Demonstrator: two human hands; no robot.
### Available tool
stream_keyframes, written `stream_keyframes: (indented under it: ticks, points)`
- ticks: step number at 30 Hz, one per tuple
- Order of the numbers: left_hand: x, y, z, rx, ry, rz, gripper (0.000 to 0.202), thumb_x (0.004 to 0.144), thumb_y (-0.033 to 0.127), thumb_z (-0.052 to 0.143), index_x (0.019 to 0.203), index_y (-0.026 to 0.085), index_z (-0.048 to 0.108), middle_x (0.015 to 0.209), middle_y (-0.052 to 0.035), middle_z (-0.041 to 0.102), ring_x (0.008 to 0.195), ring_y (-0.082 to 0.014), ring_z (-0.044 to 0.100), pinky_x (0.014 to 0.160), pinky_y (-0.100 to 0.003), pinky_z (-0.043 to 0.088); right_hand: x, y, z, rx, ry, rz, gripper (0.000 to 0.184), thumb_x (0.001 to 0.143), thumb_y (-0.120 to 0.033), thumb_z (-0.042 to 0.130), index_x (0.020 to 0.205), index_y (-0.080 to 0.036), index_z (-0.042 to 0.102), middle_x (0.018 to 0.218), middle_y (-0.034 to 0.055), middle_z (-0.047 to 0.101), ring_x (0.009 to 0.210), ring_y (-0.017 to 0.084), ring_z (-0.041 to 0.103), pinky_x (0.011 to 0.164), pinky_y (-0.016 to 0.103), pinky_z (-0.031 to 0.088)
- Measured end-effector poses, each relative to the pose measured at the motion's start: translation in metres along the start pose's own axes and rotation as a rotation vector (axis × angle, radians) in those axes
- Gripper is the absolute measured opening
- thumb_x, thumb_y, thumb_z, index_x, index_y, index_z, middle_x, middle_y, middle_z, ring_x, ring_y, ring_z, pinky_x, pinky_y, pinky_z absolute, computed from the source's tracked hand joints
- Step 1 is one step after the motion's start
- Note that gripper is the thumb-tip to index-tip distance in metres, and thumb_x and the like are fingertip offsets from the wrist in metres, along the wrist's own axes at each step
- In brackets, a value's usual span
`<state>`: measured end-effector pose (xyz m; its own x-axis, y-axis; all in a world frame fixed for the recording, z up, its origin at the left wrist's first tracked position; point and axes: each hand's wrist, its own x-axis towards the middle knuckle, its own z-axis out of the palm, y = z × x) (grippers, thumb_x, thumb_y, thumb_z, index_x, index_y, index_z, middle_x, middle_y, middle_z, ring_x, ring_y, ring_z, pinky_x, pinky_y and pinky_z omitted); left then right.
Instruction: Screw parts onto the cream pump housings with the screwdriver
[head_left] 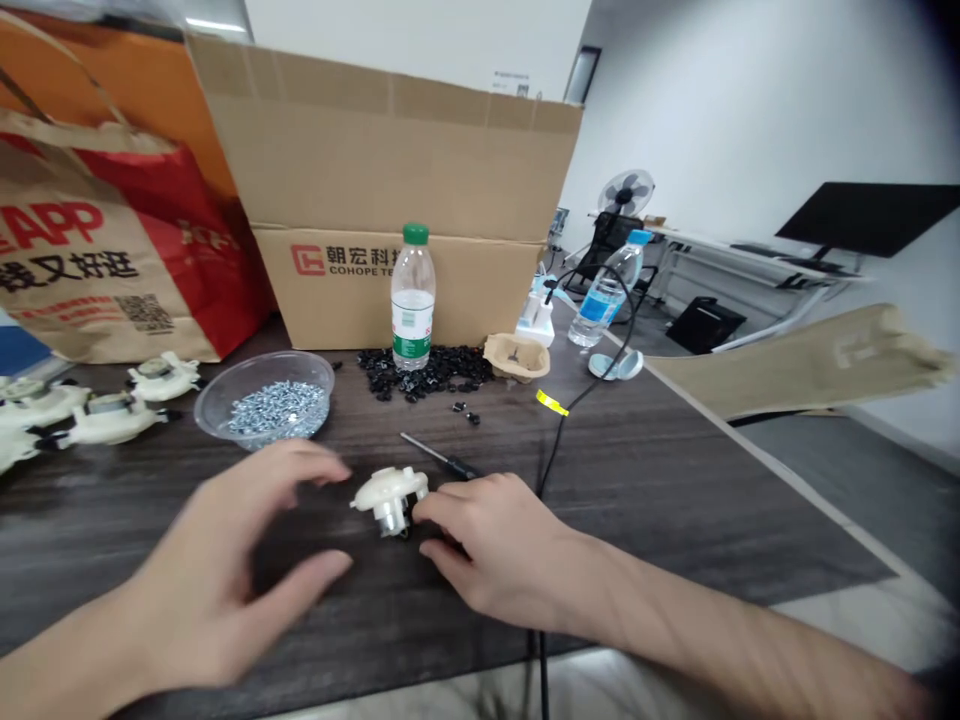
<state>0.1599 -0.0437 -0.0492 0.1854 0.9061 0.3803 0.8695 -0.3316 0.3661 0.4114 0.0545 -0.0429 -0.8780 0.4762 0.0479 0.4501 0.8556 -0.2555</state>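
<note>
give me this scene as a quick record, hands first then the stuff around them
left hand: open, beside the cream part, blurred
right hand: fingertips at the right side of the cream part; grip unclear
cream part: rounded housing above a silvery cylinder, between the hands
screwdriver: lying behind the right hand
clear bowl: holds small silvery pieces
black pieces: heaped around the green-capped bottle
similar cream parts: grouped at far left

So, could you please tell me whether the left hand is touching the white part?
Apart: the head view shows dark tabletop between the left hand and the white part.
</note>
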Motion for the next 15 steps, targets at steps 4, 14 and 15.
stream_keyframes:
  ticks: [4,14,15]
  points:
    - [0.036,0.012,0.024,-0.006,-0.186,0.056,0.084,0.070,0.046,0.075,0.139,0.029,0.030,0.136,-0.0068,0.048,0.118,-0.0287,0.051,0.099,-0.042,0.046,0.009,-0.002,0.013,-0.015,0.050,0.030,0.019,0.081,-0.039,0.060,0.091,-0.022,0.062,0.092,0.0056,0.074,0.077,0.025,0.068,0.060,0.032,0.038]
    - [0.050,0.004,0.033,-0.108,-0.294,0.055,0.051,0.073,0.028,0.068,0.121,0.028,0.052,0.116,-0.0020,0.061,0.101,-0.0232,0.060,0.091,-0.035,0.047,0.017,-0.002,0.030,-0.005,0.106,0.080,0.014,0.080,-0.036,0.056,0.083,-0.023,0.062,0.086,0.0056,0.075,0.069,0.025,0.068,0.057,0.033,0.039]
    - [0.051,0.006,0.035,-0.144,-0.271,0.042,0.048,0.072,0.023,0.067,0.118,0.027,0.054,0.111,-0.0012,0.063,0.098,-0.0219,0.060,0.089,-0.034,0.047,0.016,-0.003,0.029,-0.004,0.116,0.081,0.014,0.079,-0.035,0.055,0.082,-0.023,0.061,0.083,0.0058,0.075,0.065,0.025,0.068,0.056,0.033,0.038]
